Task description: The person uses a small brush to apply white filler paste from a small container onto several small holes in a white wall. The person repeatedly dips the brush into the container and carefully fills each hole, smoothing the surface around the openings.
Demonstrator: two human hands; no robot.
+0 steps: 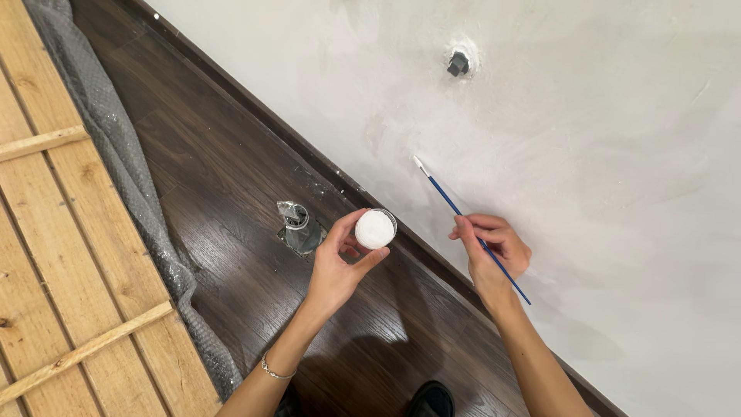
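My left hand [337, 266] holds a small round clear cup of white paint [375, 228] between thumb and fingers, above the dark wood floor. My right hand [492, 251] grips a thin blue-handled paintbrush [463, 219]. Its white-tipped bristles [419, 163] touch the white plastered wall [587, 139]. A thin bracelet sits on my left wrist [274, 371].
A dark baseboard [255, 108] runs diagonally where wall meets floor. A small dark fitting [458, 63] sticks out of the wall. A metal pipe stub [298, 225] rises from the floor. A wooden pallet [54, 232] and grey wrap [127, 162] lie at left. A dark shoe [431, 400] shows at the bottom.
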